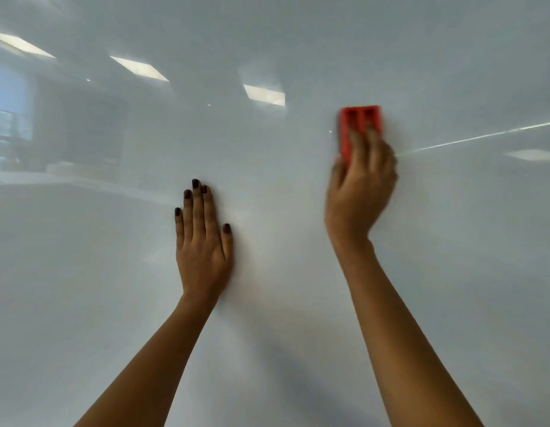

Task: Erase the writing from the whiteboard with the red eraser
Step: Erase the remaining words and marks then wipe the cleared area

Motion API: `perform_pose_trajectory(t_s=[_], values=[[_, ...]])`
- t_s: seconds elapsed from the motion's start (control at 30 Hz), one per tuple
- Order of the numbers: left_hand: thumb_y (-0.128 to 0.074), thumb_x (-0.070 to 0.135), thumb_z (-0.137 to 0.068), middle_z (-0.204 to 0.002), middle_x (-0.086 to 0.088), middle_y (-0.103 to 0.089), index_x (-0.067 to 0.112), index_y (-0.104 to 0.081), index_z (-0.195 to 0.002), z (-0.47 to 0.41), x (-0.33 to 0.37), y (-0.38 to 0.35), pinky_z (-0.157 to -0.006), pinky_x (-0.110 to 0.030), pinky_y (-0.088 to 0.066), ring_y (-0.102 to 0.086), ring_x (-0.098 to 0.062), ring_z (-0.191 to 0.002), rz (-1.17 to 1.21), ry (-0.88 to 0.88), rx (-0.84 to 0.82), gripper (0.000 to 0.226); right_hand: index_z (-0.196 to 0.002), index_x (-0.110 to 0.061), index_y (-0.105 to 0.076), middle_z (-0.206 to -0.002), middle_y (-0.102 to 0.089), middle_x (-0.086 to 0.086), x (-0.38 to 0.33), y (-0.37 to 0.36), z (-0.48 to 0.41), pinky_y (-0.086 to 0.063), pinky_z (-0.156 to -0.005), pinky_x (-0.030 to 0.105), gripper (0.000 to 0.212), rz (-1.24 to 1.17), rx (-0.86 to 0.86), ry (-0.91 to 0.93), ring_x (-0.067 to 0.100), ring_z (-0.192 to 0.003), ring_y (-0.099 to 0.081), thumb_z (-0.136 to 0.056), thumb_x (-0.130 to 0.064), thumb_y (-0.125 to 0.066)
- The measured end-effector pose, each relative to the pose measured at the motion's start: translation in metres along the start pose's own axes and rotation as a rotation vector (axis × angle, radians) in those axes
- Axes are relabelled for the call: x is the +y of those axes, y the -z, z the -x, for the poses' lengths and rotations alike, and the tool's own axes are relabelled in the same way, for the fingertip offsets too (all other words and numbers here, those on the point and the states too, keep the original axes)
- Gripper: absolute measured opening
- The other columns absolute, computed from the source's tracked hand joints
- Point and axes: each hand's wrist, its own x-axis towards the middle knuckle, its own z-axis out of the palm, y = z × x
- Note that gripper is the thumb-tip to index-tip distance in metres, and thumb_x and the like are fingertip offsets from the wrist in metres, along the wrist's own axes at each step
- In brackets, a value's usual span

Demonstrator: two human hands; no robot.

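The whiteboard (pixel 98 288) fills the whole view, glossy and pale grey-white. No writing shows on it. My right hand (pixel 360 192) presses the red eraser (pixel 357 118) flat against the board at the upper right, fingers lying in its two grooves; hand and eraser are motion-blurred. My left hand (pixel 203 245) lies flat on the board near the middle, fingers straight and close together, holding nothing.
Reflections of ceiling lights (pixel 264 94) and a room show on the board's upper left. A thin bright streak (pixel 483 137) runs to the right of the eraser.
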Motion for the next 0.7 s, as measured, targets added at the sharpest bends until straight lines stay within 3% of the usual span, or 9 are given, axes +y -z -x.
perform_pose_trajectory(t_s=[0.1,0.2,0.27,0.37,0.43,0.5,0.63,0.7], values=[[-0.023,0.028,-0.103,-0.165,-0.009,-0.008,0.006,-0.011,-0.156,0.002,0.003,-0.001,-0.125,-0.042,-0.008,-0.005,-0.021,-0.153,-0.003,0.019,0.002,0.059,-0.137,-0.017,-0.053,-0.148,-0.047,0.004,0.019,0.006,-0.004,-0.04,-0.102,0.039,0.04,0.02,0.071,-0.268,0.028,-0.131,-0.046,-0.098,-0.016,-0.05],[-0.023,0.027,-0.103,-0.165,-0.009,-0.008,0.006,-0.01,-0.156,0.003,0.004,-0.003,-0.125,-0.041,-0.007,-0.005,-0.021,-0.153,-0.001,0.031,0.004,0.059,-0.134,-0.016,-0.056,-0.145,-0.05,0.006,0.003,0.003,-0.006,-0.041,-0.099,0.04,0.04,-0.015,0.088,-0.301,0.03,-0.128,-0.048,-0.094,-0.014,-0.054],[-0.023,0.027,-0.103,-0.165,-0.009,-0.008,0.007,-0.01,-0.157,0.004,0.004,-0.003,-0.125,-0.041,-0.007,-0.004,-0.021,-0.153,0.002,0.033,0.004,0.059,-0.136,-0.016,-0.055,-0.146,-0.05,0.006,-0.017,-0.001,-0.004,-0.039,-0.101,0.039,0.043,-0.046,0.018,-0.131,0.032,-0.127,-0.05,-0.092,-0.014,-0.058],[-0.023,0.027,-0.103,-0.165,-0.009,-0.008,0.006,-0.011,-0.156,0.004,0.004,-0.002,-0.124,-0.042,-0.009,-0.005,-0.021,-0.153,-0.001,0.029,-0.002,0.059,-0.137,-0.017,-0.054,-0.145,-0.052,0.005,-0.039,-0.006,0.005,-0.04,-0.103,0.04,0.043,-0.044,-0.165,0.293,0.032,-0.127,-0.051,-0.095,-0.016,-0.059],[-0.023,0.027,-0.103,-0.165,-0.009,-0.008,0.006,-0.011,-0.156,0.004,0.004,-0.001,-0.124,-0.043,-0.009,-0.005,-0.021,-0.153,-0.002,0.027,-0.012,0.058,-0.138,-0.018,-0.053,-0.146,-0.05,0.004,-0.039,-0.006,-0.001,-0.042,-0.103,0.039,0.041,-0.036,-0.246,0.439,0.03,-0.129,-0.049,-0.097,-0.02,-0.055],[-0.023,0.027,-0.103,-0.165,-0.009,-0.008,0.006,-0.011,-0.156,0.005,0.004,0.001,-0.124,-0.043,-0.009,-0.005,-0.021,-0.153,-0.002,0.026,-0.019,0.058,-0.139,-0.02,-0.051,-0.147,-0.048,0.003,-0.032,-0.006,-0.016,-0.041,-0.102,0.039,0.043,-0.03,-0.214,0.353,0.029,-0.129,-0.048,-0.097,-0.02,-0.052],[-0.021,0.029,-0.104,-0.165,-0.008,-0.005,0.007,-0.008,-0.157,0.007,0.003,0.002,-0.124,-0.044,-0.008,-0.002,-0.02,-0.153,0.0,0.025,-0.044,0.059,-0.144,-0.023,-0.044,-0.152,-0.041,-0.001,-0.024,-0.011,-0.058,-0.035,-0.106,0.033,0.044,0.022,-0.071,-0.055,0.023,-0.135,-0.04,-0.1,-0.021,-0.046],[-0.021,0.029,-0.103,-0.165,-0.007,-0.004,0.007,-0.007,-0.157,0.008,0.003,0.001,-0.125,-0.043,-0.007,-0.001,-0.02,-0.153,0.0,0.026,-0.049,0.059,-0.144,-0.025,-0.042,-0.153,-0.039,-0.005,-0.031,-0.018,-0.073,-0.034,-0.106,0.029,0.043,0.038,-0.041,-0.126,0.019,-0.135,-0.038,-0.101,-0.024,-0.044]])
